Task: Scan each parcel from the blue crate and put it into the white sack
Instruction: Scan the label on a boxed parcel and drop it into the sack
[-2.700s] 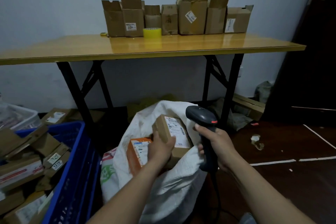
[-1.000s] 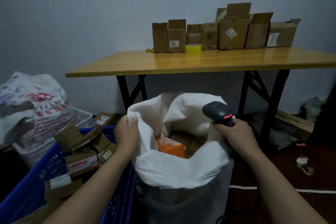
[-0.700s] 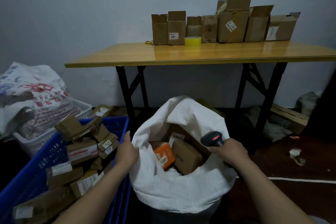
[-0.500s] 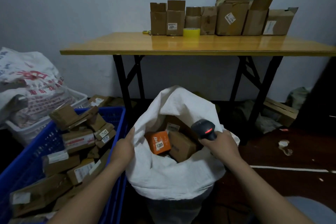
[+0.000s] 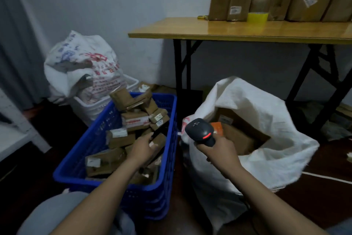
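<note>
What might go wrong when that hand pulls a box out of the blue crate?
The left hand seems to pinch a small brown cardboard parcel low in the leaning heap in the blue plastic crate; pulling it might topple neighbours. The right hand holds the black handheld scanner, so it cannot steady the floppy white woven sack, whose rim sags and might make a drop miss.

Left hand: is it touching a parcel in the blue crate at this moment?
Touching. The head view shows the left hand inside the blue crate, its thumb and fingers curled round a brown parcel, with no gap.
</note>
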